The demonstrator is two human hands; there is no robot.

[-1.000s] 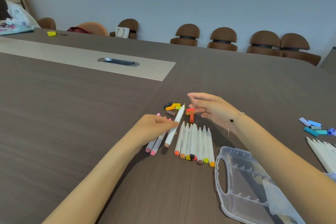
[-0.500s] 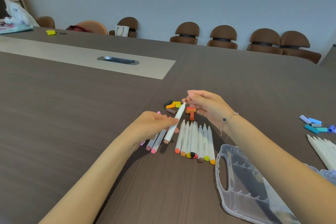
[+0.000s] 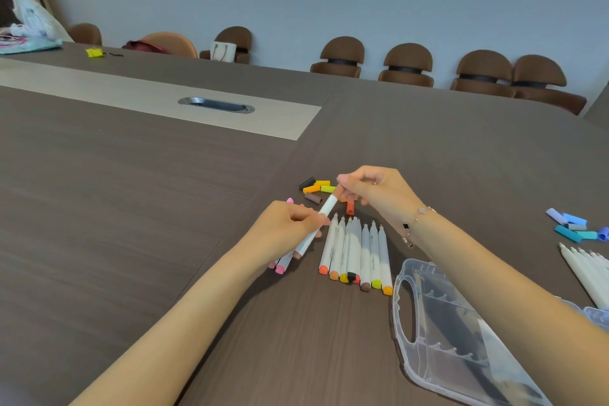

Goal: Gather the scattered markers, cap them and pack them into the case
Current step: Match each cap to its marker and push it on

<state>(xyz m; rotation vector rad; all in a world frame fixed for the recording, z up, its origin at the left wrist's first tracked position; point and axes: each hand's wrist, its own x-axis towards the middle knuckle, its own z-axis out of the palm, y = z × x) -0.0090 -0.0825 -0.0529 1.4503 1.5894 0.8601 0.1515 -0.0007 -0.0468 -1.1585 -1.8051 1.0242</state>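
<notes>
Head view: my left hand [image 3: 290, 224] fingers pinch marker [image 3: 318, 224] at tabletop centre; right hand [image 3: 375, 189] fingers pinch cap onto its tip. Row [image 3: 357, 252] uncapped at 5 o'clock, caps [image 3: 316, 188] at 12, case [image 3: 438, 333] empty: packing not begun.

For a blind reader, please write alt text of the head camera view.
Left hand holds a white marker while right hand pinches its far tip. Uncapped markers, loose caps and a clear case lie on the table.
</notes>
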